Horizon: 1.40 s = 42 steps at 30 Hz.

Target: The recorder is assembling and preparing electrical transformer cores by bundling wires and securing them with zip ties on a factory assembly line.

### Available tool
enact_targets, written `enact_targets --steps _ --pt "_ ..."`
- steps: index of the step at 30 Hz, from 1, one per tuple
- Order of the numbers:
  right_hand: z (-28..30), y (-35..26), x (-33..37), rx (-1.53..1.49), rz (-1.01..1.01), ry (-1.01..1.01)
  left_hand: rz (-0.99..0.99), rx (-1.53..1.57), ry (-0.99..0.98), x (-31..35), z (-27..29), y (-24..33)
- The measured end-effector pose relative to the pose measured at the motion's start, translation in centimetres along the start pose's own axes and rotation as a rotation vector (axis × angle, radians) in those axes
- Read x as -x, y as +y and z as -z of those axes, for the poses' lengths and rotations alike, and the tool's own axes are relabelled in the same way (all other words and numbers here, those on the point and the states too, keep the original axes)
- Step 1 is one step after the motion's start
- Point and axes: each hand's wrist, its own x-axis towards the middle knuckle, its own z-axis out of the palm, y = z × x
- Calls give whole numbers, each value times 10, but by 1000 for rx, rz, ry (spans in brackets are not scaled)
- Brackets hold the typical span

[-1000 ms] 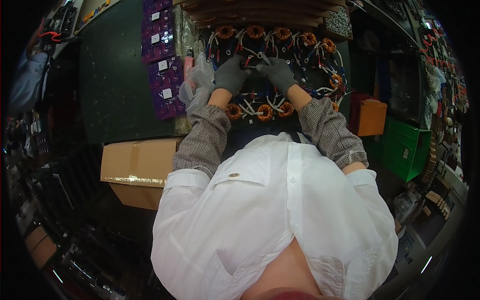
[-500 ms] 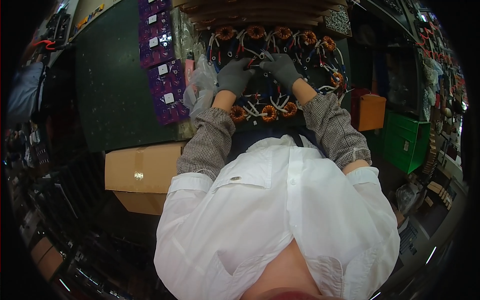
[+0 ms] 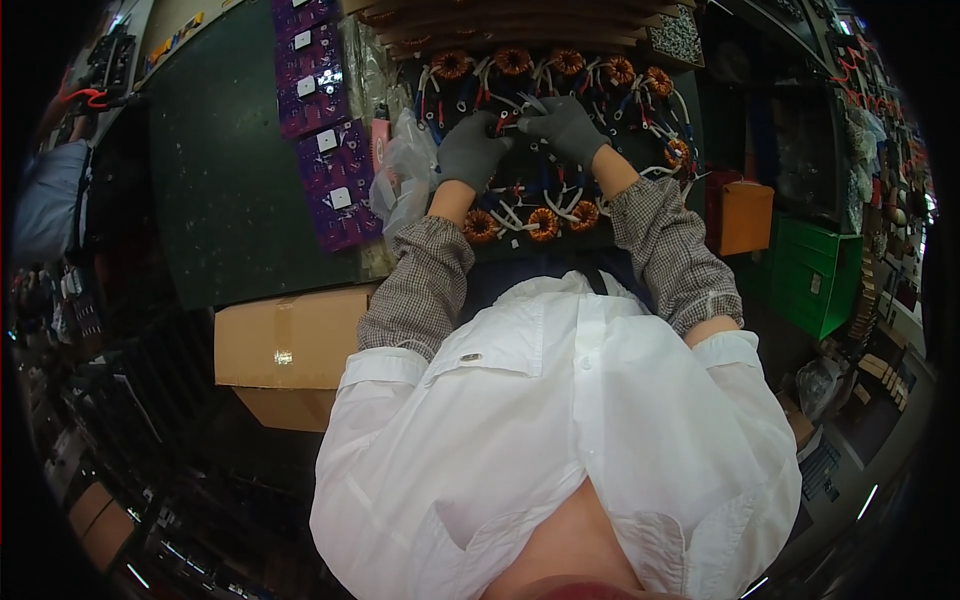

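Note:
Both of my hands wear grey gloves and meet over a group of copper-wound ring coils with wire leads. My left hand (image 3: pixel 474 150) is closed, its fingertips pinching a short wire lead with a ring terminal. Just to its right, my right hand (image 3: pixel 568 130) is closed on a pale wire lead (image 3: pixel 533 103) that pokes out past the fingers. The fingertips partly hide both leads. Along the far side runs a row of coils (image 3: pixel 513 62). Nearer to me sit more coils (image 3: pixel 543 224), with white, blue and red leads spread between the rows.
Purple circuit boards (image 3: pixel 332 185) with white squares lie left of the coils. A crumpled clear plastic bag (image 3: pixel 402 185) is beside them. Stacked cardboard sheets (image 3: pixel 520 28) and a box of small metal parts (image 3: pixel 676 42) stand behind. A carton (image 3: pixel 290 340), orange bin (image 3: pixel 746 218) and green box (image 3: pixel 815 275) flank me.
My hands stay together at nearly the same spot. The right hand has shifted slightly up and its fingers have turned a little; the whole view has moved slightly.

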Motion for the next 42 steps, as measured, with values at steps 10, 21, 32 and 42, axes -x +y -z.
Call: enact_targets --steps 10,21,32,42 --pt "-13 -9 -5 131 -57 -96 -62 -69 -26 1 -1 3" --pt "-33 13 -5 269 -12 80 16 -156 -68 -6 9 -4" --pt "-36 38 -21 174 -66 47 -33 317 -391 -2 24 -17" --pt "-25 29 -14 -412 -187 -34 62 632 -292 -13 14 -34"
